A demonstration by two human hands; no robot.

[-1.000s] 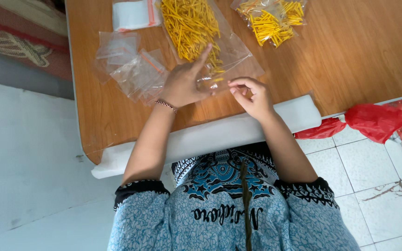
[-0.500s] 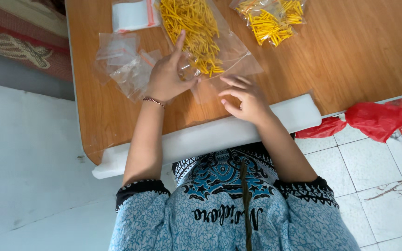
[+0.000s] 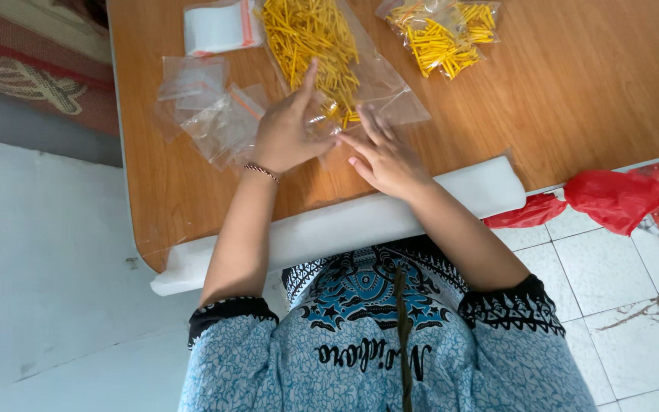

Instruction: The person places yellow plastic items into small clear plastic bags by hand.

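Yellow sticks (image 3: 310, 38) under seemingly flat hands (image 3: 287, 133)

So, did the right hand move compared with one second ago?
Yes. The right hand went forward from the white foam strip at the table edge toward the pile of yellow sticks, its fingers now flat on the clear plastic.

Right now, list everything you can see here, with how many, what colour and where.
Table: one, brown wood, upper part of view.
Heap of yellow sticks: one, on a clear plastic sheet, table centre top.
Bag of yellow sticks: one, clear, top right.
Empty small bags: several, clear, table's left.
Stack of bags: one, white with red strip, top left.
Foam roll: one, white, along near table edge.
Red plastic bag: one, on tiled floor, right.
Left hand: beaded bracelet, fingers at the heap.
Right hand: flat on the sheet.
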